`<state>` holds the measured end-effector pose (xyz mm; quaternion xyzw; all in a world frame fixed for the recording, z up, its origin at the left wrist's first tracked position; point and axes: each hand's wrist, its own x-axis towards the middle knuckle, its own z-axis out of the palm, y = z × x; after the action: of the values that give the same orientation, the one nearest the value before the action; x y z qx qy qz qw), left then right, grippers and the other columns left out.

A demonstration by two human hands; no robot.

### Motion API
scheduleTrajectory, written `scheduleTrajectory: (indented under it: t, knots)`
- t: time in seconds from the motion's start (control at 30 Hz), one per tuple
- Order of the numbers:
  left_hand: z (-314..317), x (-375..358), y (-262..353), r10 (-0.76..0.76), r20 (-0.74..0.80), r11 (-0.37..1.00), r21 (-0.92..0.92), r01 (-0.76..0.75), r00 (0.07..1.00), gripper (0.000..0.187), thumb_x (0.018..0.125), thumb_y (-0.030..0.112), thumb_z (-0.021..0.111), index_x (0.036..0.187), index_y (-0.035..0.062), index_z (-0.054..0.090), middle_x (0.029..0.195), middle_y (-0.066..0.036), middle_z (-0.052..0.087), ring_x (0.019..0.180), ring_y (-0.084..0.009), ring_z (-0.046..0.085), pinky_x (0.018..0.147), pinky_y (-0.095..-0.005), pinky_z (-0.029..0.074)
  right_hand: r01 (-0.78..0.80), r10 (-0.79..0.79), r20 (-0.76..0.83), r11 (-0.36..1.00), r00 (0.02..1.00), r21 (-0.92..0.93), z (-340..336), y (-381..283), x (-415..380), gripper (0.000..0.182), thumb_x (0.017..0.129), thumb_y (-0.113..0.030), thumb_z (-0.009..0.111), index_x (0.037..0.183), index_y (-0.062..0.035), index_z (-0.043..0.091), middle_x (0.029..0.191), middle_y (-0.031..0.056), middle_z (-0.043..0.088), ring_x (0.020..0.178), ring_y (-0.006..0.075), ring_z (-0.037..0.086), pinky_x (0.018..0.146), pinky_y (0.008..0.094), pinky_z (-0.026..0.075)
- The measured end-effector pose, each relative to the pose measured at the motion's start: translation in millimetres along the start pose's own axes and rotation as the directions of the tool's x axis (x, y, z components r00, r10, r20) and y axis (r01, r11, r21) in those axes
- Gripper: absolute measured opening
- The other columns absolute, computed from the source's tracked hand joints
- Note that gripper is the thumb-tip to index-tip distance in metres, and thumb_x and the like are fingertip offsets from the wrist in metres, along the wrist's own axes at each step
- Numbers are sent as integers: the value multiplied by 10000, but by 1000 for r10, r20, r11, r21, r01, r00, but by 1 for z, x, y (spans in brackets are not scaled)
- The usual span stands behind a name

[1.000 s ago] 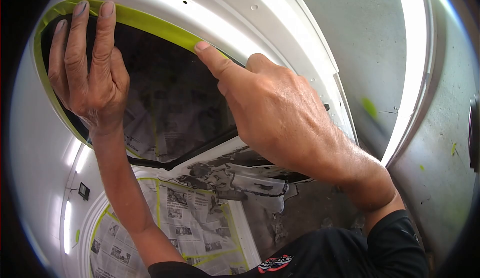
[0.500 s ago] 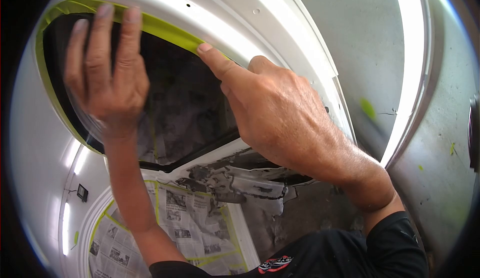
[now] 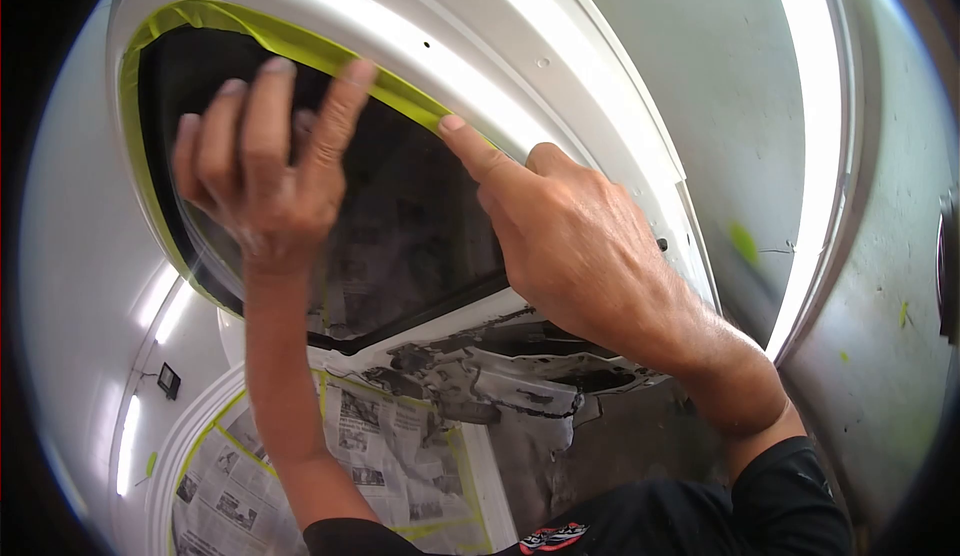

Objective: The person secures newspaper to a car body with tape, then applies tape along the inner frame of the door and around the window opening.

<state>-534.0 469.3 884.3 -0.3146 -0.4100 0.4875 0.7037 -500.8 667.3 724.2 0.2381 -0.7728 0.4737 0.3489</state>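
Note:
Yellow-green tape (image 3: 300, 48) runs along the edge of a dark window (image 3: 400, 196) in a white vehicle panel (image 3: 480, 66). My left hand (image 3: 275, 161) is raised over the glass, fingers apart and slightly bent, its index fingertip over the tape. Nothing shows in it. My right hand (image 3: 580, 236) lies to the right, index finger stretched out with its tip on the tape's lower right part. Its other fingers are curled under and mostly hidden, so whether they hold anything is unclear.
Below the window is an exposed, ragged dark section (image 3: 480, 366) of the panel. Newspaper (image 3: 390, 446) edged with yellow-green tape covers an area at the lower left. A small lamp (image 3: 169, 381) and bright light strips are on the walls.
The window and panel have shifted slightly right and down in view. My left hand has moved right, its index finger now over the tape. My right index fingertip stays on the tape.

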Motion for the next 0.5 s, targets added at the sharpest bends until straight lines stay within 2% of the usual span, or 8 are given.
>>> scheduleTrajectory:
  t: [0.1, 0.2, 0.3, 0.33, 0.43, 0.5]
  knots:
    - [13, 4, -38, -7, -13, 998, 59, 8, 1000, 479, 891, 105, 748, 1284, 379, 734, 1264, 58, 621, 1160, -193, 525, 1053, -354, 415, -34, 35, -73, 999, 997, 7, 4, -1, -1, 526, 980, -100, 609, 1499, -150, 539, 791, 203, 613, 673, 396, 637, 649, 502, 513]
    - [17, 10, -56, -58, -35, 996, 69, 60, 998, 515, 864, 97, 771, 1294, 377, 728, 1280, 63, 629, 1153, -182, 509, 1038, -332, 411, -53, 52, -51, 999, 997, -9, 3, -3, -1, 527, 985, -105, 607, 1504, -152, 534, 792, 193, 599, 677, 386, 625, 660, 497, 505]
    - [13, 18, -49, -170, -27, 979, 108, 172, 985, 498, 870, 82, 758, 1291, 348, 735, 1297, 65, 630, 1171, -178, 495, 1039, -318, 405, -11, 10, -77, 1000, 997, -16, 3, -3, -1, 533, 994, -106, 600, 1518, -161, 518, 784, 182, 584, 666, 376, 616, 655, 495, 496]
    - [16, 16, -42, -194, -55, 980, 32, 196, 979, 500, 869, 60, 746, 1293, 325, 738, 1302, 61, 628, 1180, -179, 490, 1040, -322, 400, -18, 17, -70, 1000, 997, -21, 2, -4, 0, 535, 998, -108, 598, 1522, -166, 512, 783, 180, 582, 666, 375, 615, 655, 496, 493]
    - [13, 21, -27, -209, -80, 972, 89, 215, 975, 387, 879, 159, 768, 1212, 356, 781, 1279, 74, 645, 1135, -182, 526, 1022, -351, 401, -41, 39, -55, 999, 998, -35, 1, -6, -1, 537, 1007, -114, 593, 1532, -179, 500, 782, 173, 577, 665, 370, 612, 654, 496, 487]
    - [11, 24, -28, -204, -87, 976, 61, 210, 975, 376, 882, 160, 767, 1204, 354, 784, 1273, 69, 649, 1132, -189, 526, 1023, -358, 399, -43, 39, -67, 998, 997, -50, 1, -7, 0, 536, 1011, -117, 591, 1534, -186, 498, 784, 169, 578, 668, 368, 613, 654, 496, 485]
